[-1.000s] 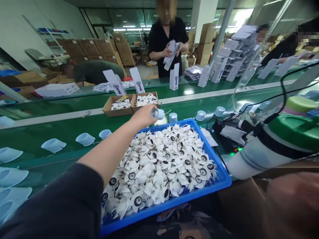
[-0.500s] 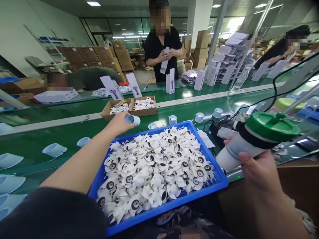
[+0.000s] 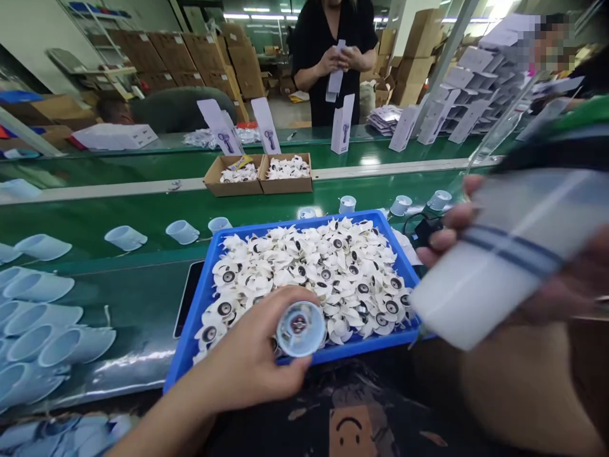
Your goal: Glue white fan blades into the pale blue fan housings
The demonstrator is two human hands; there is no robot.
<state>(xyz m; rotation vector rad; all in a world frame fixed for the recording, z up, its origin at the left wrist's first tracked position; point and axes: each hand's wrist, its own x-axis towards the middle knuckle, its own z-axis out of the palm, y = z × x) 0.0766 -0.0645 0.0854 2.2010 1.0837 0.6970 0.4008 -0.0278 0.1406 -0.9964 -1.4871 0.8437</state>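
Note:
My left hand is closed round a small pale blue round housing, its open end with a dark centre facing me, held over the near edge of a blue tray. The tray is heaped with white fan blades. My right hand grips a big white bottle with a blue stripe and a green lid, raised close to the camera at the right and blurred.
A green conveyor belt carries more pale blue housings, with several stacked at the left. Two cardboard boxes of blades sit beyond. A person in black stands across the belt folding white cartons. Upright white cartons stand there.
My left hand has drawn back from the belt with the blue housing to the tray's near edge. My right hand has lifted the bottle up and closer to the camera.

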